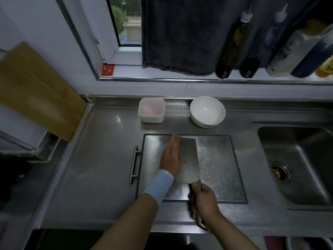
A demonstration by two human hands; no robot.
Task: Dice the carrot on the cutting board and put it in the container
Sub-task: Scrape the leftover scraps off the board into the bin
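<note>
A steel cutting board (216, 166) lies on the counter in front of me. My right hand (204, 201) grips the handle of a cleaver (188, 159), whose broad blade lies nearly flat over the board's left half. A tiny orange carrot bit (185, 161) sticks to the blade. My left hand (171, 157), fingers straight and together, presses edge-on against the blade's left side. A square plastic container (151, 110) with pinkish-orange contents stands behind the board at the back of the counter. The rest of the carrot is not visible.
A white bowl (207, 111) stands right of the container. A sink (299, 166) lies at the right. A wooden board (36, 91) leans at the left wall. Bottles (234, 42) and a dark towel (180, 33) line the windowsill.
</note>
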